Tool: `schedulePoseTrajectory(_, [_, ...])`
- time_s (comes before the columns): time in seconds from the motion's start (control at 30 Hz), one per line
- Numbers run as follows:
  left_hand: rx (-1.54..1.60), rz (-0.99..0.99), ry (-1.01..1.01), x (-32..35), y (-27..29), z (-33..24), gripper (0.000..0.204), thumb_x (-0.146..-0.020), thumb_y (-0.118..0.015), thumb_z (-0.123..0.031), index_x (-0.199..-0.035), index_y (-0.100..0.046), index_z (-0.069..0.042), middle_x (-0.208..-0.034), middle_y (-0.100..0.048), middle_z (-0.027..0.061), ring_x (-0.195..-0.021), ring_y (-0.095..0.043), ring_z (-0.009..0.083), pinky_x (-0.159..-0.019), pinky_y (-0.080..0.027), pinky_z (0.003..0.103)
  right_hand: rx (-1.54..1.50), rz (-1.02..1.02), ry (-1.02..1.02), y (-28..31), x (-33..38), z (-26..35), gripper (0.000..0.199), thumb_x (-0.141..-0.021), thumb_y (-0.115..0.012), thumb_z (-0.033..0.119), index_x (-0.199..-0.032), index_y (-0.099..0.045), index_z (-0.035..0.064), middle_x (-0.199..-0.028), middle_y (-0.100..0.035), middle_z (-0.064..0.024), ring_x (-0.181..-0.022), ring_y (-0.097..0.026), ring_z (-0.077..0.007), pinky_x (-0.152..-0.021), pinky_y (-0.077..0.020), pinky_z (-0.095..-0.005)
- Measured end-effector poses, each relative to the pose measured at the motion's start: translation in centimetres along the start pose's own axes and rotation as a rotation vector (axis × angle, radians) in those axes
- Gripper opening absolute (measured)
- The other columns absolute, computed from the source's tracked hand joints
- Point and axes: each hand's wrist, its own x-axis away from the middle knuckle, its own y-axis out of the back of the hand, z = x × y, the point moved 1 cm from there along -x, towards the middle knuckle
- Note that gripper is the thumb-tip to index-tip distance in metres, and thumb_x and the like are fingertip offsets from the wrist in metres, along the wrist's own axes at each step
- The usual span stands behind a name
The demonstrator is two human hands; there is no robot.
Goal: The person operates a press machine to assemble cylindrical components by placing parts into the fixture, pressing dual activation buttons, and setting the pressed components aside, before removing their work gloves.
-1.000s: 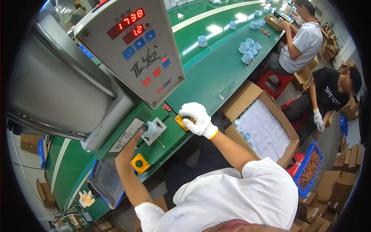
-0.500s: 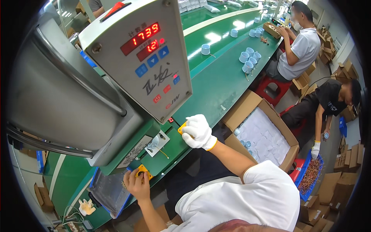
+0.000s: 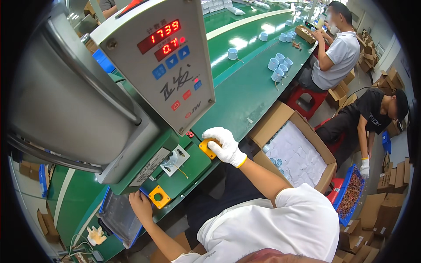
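Note:
My right hand [image 3: 222, 145], in a white knit glove, hovers at a yellow button box [image 3: 208, 148], fingers loosely curved with the thumb apart. My bare left hand [image 3: 141, 207] is at the rim of a blue-edged tray [image 3: 120, 219], its fingers extended and apparently empty. To its right is a second yellow box with a dark green button [image 3: 158, 197]. Between the boxes, a pale translucent part [image 3: 170, 163] with a thin yellowish wire sits against a metal plate [image 3: 180, 157] on the green machine base [image 3: 186, 172].
The grey press machine [image 3: 74, 101] and its control panel with red digits [image 3: 169, 65] rise at left. Light blue cups [image 3: 274, 64] stand on the green bench. An open carton [image 3: 302, 153] is at right. Two people sit beyond, one beside a blue bin of small parts [image 3: 351, 195].
My left hand has left the green button and moved left to the tray. My right hand has eased off its box, baring more of it. The lower red digits have changed.

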Motion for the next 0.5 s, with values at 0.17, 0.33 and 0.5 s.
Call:
schedulePoseTrajectory(0.17, [0.05,-0.009,0.076,0.3,-0.4,0.3,0.023,-0.096,-0.072,-0.005,-0.115,-0.077,0.006,-0.139,-0.069,0.0232,-0.13,-0.062,0.0436,-0.108,-0.05,0.047,0.007,0.007,0.014,0.0,0.1,-0.3,0.028,-0.09,-0.073,0.011,-0.117,-0.075,0.0046,-0.115,-0.076,-0.0163,-0.107,-0.072,-0.0377,-0.097,-0.0575,-0.0459])
schedulePoseTrajectory(0.33, [0.099,-0.026,0.119,0.2,-0.4,0.1,0.019,-0.093,-0.077,-0.007,-0.106,-0.079,0.006,-0.14,-0.071,0.0217,-0.126,-0.067,0.0415,-0.104,-0.054,0.046,-0.008,0.005,-0.013,0.0,0.1,-0.1,0.029,-0.091,-0.073,0.012,-0.119,-0.075,0.0047,-0.117,-0.076,-0.0165,-0.108,-0.072,-0.0377,-0.099,-0.0573,-0.0454])
schedulePoseTrajectory(0.5, [0.112,-0.034,0.11,0.4,-0.1,0.4,0.015,-0.091,-0.077,-0.006,-0.101,-0.079,0.005,-0.136,-0.074,0.0202,-0.121,-0.069,0.0399,-0.102,-0.055,0.045,0.222,0.11,0.204,0.8,-3.4,5.9,0.027,-0.08,-0.075,0.01,-0.105,-0.069,0.0018,-0.09,-0.068,-0.0161,-0.082,-0.067,-0.0389,-0.074,-0.055,-0.0469])
